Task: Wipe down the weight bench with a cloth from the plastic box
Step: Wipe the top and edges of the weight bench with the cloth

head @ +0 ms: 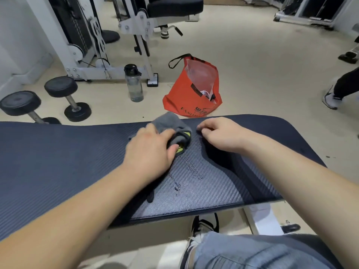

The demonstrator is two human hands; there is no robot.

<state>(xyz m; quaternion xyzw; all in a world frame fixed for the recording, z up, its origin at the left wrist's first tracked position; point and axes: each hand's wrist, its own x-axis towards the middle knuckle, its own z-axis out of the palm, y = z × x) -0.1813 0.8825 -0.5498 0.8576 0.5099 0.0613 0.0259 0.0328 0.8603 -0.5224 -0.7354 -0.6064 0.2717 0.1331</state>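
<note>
Cloth [169, 123]: grey with a yellow-green edge, bunched on the surface [58, 152] at 12 o'clock from us, near its far rim.
Left grip: our left hand [149, 146] lies over the cloth, with the thumb tucked into the fold and pinching it.
Right grip: our right hand [219, 134] rests at 3 o'clock of the cloth, fingers loosely curled, holding nothing we can see.
Risk, streaks: wet streaks [186, 166] lie at 6 o'clock of the cloth. We judge a bunched cloth may smear them.
Risk, rim: a push toward 12 o'clock could drop the cloth onto the floor.
Around: orange bag [186, 98] at 12 o'clock, water bottle [134, 84] at 11, dumbbells [68, 96] at 10.
In the way: only our right hand, just beside the cloth.
Plastic box: we cannot tell where it is.
</note>
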